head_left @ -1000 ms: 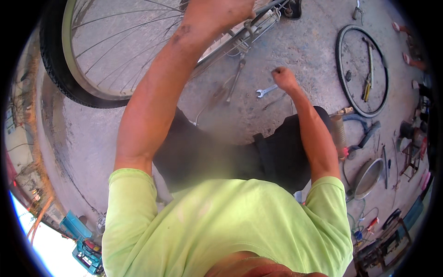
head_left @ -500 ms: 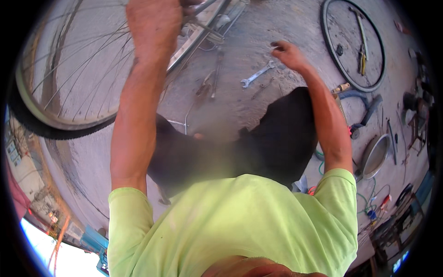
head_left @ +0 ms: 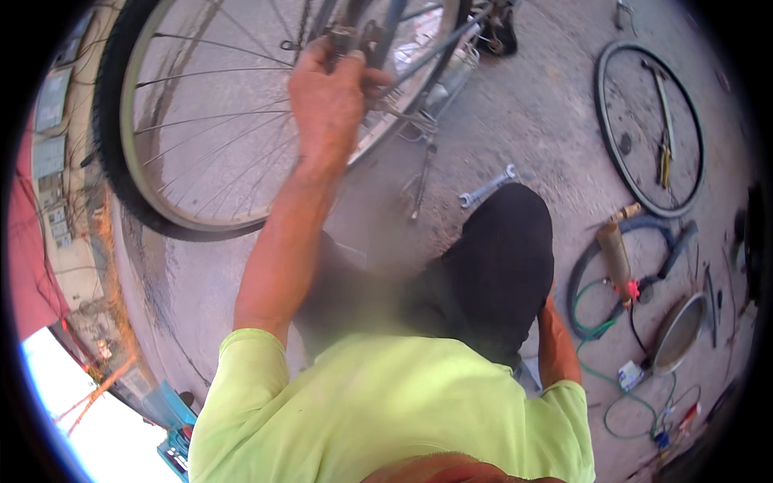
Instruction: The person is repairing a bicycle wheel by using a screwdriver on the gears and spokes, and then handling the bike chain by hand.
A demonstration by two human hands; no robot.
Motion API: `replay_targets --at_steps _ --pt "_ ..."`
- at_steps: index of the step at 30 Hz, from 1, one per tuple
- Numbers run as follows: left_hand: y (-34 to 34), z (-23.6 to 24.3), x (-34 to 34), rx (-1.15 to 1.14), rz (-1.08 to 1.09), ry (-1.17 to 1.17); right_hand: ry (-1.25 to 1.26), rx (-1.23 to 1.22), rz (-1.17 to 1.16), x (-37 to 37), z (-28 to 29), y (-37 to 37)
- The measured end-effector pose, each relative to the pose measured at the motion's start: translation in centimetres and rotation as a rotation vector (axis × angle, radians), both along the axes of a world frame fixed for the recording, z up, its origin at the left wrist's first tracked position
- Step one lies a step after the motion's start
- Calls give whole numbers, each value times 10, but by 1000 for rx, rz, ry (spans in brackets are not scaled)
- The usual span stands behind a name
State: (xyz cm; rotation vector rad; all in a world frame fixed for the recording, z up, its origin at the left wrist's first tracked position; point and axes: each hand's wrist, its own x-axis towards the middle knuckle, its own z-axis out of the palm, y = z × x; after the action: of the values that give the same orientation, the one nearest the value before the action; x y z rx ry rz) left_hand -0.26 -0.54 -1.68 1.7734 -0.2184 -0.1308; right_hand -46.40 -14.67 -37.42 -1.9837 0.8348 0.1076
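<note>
My left hand reaches up to the middle of a bicycle wheel with a black tyre and thin spokes. Its thumb and fingers are closed around a small dark metal part at the hub, beside the frame tubes. The exact shape of that part is partly hidden by the fingers. My right forearm goes down beside my right knee, and the hand itself is hidden behind the leg. An open-ended wrench lies on the ground just beyond that knee.
To the right, a loose tyre encircles a hammer and a yellow-handled tool. Nearer lie a dark inner tube, a tan cylinder, a metal basin and green cord.
My right hand has drawn back from above the wrench to behind my right knee. My left hand stays at the wheel's hub, while the whole view has shifted.
</note>
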Motion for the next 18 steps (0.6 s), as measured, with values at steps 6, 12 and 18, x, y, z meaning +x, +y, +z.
replay_targets --at_steps 6,12,18 --pt "1 3 -6 -44 10 -12 52 -45 -206 21 -19 -38" --pt "1 5 -11 16 21 29 -217 249 -354 128 152 -101" --pt "1 2 -8 -27 5 -14 -377 470 37 242 319 -38"
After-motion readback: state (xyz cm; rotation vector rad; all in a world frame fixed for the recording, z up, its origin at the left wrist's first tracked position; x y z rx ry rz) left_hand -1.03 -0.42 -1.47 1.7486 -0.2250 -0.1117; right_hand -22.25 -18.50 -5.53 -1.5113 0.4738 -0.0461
